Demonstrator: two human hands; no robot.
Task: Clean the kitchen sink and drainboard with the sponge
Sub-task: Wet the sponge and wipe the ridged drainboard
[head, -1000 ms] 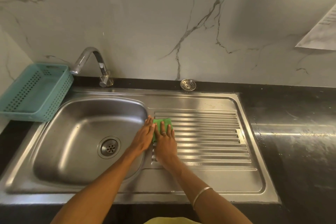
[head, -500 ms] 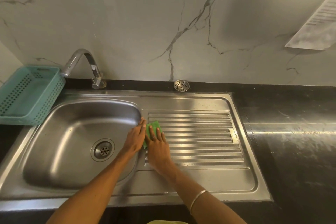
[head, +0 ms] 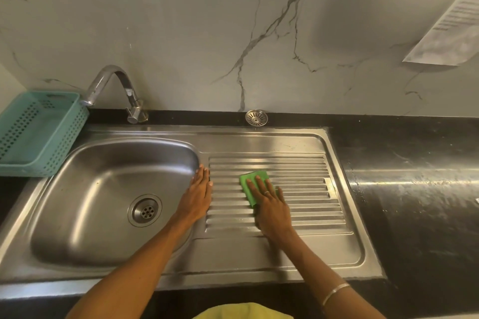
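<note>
On the ribbed steel drainboard [head: 305, 189], my right hand [head: 269, 204] presses the green sponge [head: 252, 181] under flat fingers; my left hand [head: 197, 198] rests open beside the sink [head: 103, 189].

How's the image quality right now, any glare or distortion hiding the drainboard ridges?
Head view: bright glare streaks on the black countertop and the sink basin; the drainboard ridges read clearly around the green sponge; wide-angle bending curves the counter edges; the paper on the wall is too soft to read.

teal perforated basket [head: 39, 132] at left, loose drain strainer [head: 256, 117] against marble wall, printed paper [head: 451, 21] upper right
</note>
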